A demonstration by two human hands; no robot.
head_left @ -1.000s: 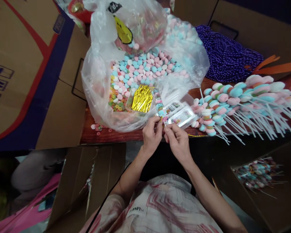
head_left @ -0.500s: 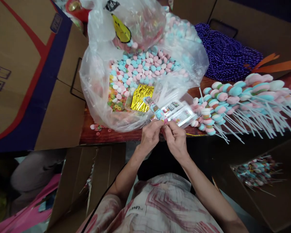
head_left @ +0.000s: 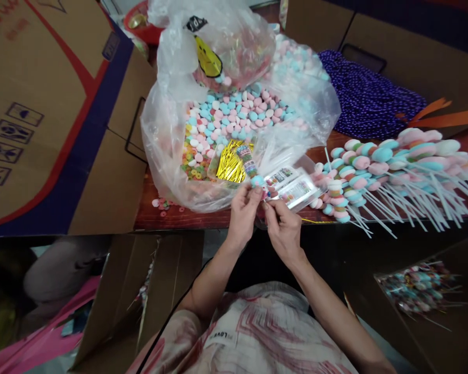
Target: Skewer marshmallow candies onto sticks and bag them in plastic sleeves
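My left hand [head_left: 242,215] is closed around the lower part of a candy skewer [head_left: 248,163] in a printed clear wrapper, which points up and away from me. Close beside it, my right hand [head_left: 284,228] pinches at the bottom end of the wrapper. Whatever lies between the right fingertips is too small to make out. Just beyond the hands are a heap of gold twist ties [head_left: 232,162] and flat printed wrappers [head_left: 292,188] in a clear tray. Behind them spreads a large clear bag [head_left: 159,150] holding pastel candies [head_left: 226,114] and small ring candies.
Unwrapped candy skewers [head_left: 390,156] are piled at the right, their white sticks over the table edge [head_left: 179,221]. Purple cord [head_left: 370,98] lies behind them. A big carton [head_left: 62,130] stands at the left. Wrapped skewers [head_left: 417,285] lie in a low box at lower right.
The wrapped skewer has turned to show another side and stands more upright. My hands have moved slightly apart, with the right a little lower. The whole view has shifted slightly.
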